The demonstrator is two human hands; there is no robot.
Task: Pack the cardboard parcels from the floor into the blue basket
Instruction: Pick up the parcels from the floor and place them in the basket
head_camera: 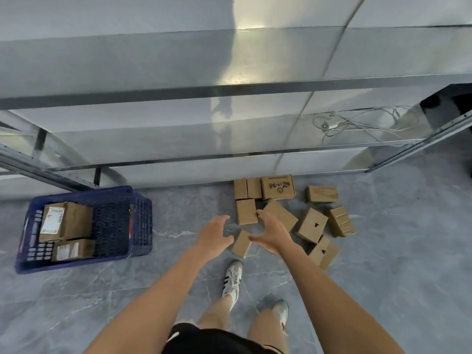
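Observation:
Several brown cardboard parcels (281, 213) lie scattered on the grey floor at the foot of a metal shelf. One small parcel (241, 243) lies between my two hands. My left hand (214, 237) hovers just left of it with fingers spread, holding nothing. My right hand (270, 233) reaches in from the right, fingers spread and empty, partly covering another parcel. The blue basket (139, 221) stands on the floor at the left with two labelled parcels (65, 221) inside, against its left wall.
A metal shelf unit (229, 157) runs along the far side, its lowest edge just above the parcels. White cables (362, 123) lie on a shelf at the right. My feet in white sneakers (232, 279) stand just behind the parcels.

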